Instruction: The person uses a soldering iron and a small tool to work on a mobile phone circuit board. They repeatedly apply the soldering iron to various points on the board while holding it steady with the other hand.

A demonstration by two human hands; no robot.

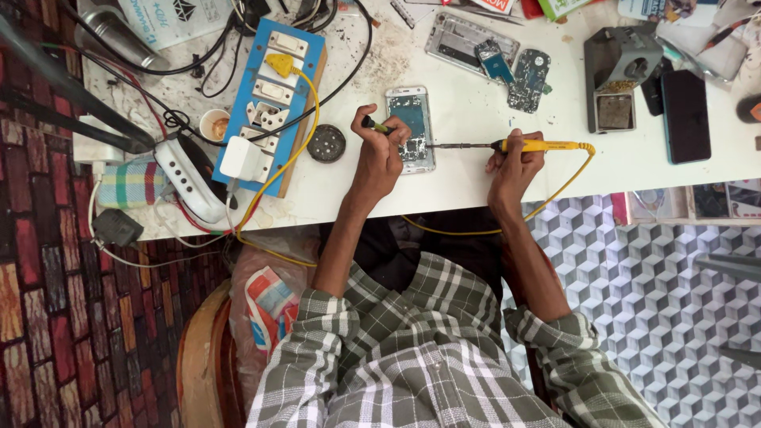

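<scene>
Near the tabletop's [476, 103] front edge, the left hand [379, 154] gripped a small dark tool [374, 124] over an opened phone [412, 127]; the right hand [514, 165] clamped a yellow soldering iron [515, 146].

Bare counter [507, 107] lies right of the opened phone [411, 127], hemmed by the blue switchboard [269, 103] left and solder stand [618, 75] right.

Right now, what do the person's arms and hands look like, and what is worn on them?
Both hands, left hand and right hand, are bare: no gloves, and no rings or watch that I can make out. The forearms are uncovered. The shirt is a green, white and grey check, its sleeves rolled up to about the elbows, with folded cuffs.
</scene>
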